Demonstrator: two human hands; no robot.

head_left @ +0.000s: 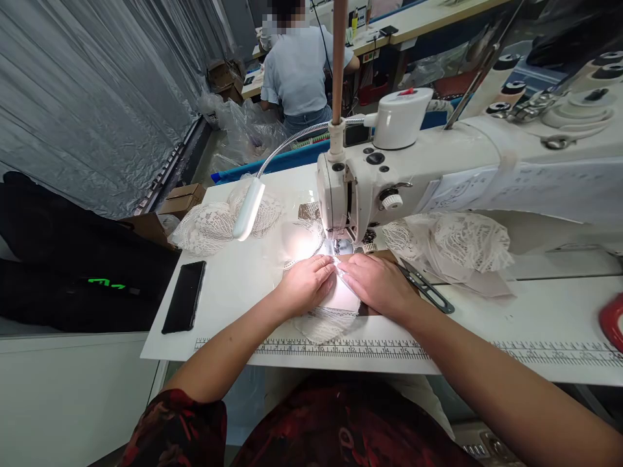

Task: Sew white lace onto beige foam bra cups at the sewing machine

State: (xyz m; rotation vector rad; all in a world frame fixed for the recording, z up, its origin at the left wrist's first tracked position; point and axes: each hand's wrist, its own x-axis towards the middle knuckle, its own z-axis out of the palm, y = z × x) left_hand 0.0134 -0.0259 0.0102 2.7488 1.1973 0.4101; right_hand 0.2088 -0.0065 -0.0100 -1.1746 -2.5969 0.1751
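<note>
My left hand (306,282) and my right hand (377,282) lie side by side on a piece of white lace fabric (326,321) just in front of the needle of a white sewing machine (360,181). The fingers of both hands press down on the fabric, with fingertips meeting near the presser foot (341,246). The lace's scalloped edge shows below my hands, near the printed ruler (341,350) along the table's front edge. A gooseneck lamp (248,207) lights the spot.
Piles of white lace pieces lie at the left (209,227) and right (462,243) of the machine. A black phone (183,296) rests at the table's left; grey scissors (428,288) lie beside my right hand. Another person (296,65) sits at a far table.
</note>
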